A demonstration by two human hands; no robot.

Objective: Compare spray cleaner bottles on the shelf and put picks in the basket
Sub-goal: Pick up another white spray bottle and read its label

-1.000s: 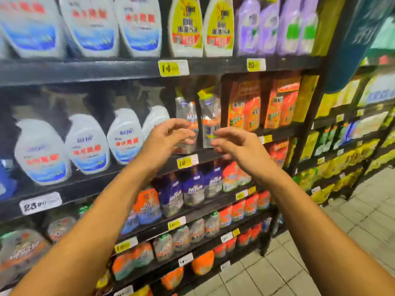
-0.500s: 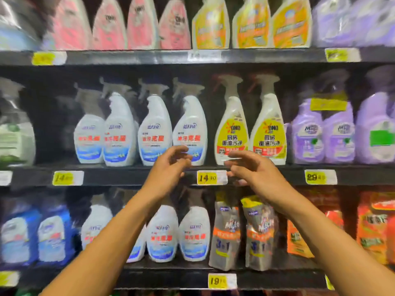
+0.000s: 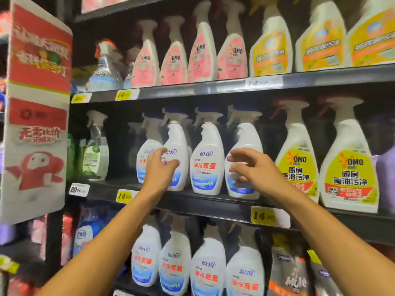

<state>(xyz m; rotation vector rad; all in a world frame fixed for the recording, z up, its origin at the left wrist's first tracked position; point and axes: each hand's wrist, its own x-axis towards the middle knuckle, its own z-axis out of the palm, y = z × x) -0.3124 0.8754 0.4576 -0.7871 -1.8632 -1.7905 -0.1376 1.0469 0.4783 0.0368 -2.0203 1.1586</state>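
Several white spray bottles with blue-and-red labels stand in a row on the middle shelf (image 3: 213, 207). My left hand (image 3: 159, 170) is in front of the second bottle (image 3: 177, 144), fingers spread and touching or nearly touching its label. My right hand (image 3: 254, 167) hovers open in front of the fourth bottle (image 3: 248, 135). The third bottle (image 3: 207, 161) stands untouched between my hands. Two yellow-labelled OMO spray bottles (image 3: 297, 165) stand to the right. No basket is in view.
Pink OMO bottles (image 3: 198, 54) and yellow-labelled bottles (image 3: 271, 52) fill the upper shelf. More white spray bottles (image 3: 175, 268) sit on the lower shelf. A red-and-white promo sign (image 3: 36, 107) juts out at the left. A clear green-labelled bottle (image 3: 96, 154) stands alone at the far left of the middle shelf.
The view has swung up and left along the shelves. Both hands have risen from the shelf edge to the white spray bottles on the middle shelf.
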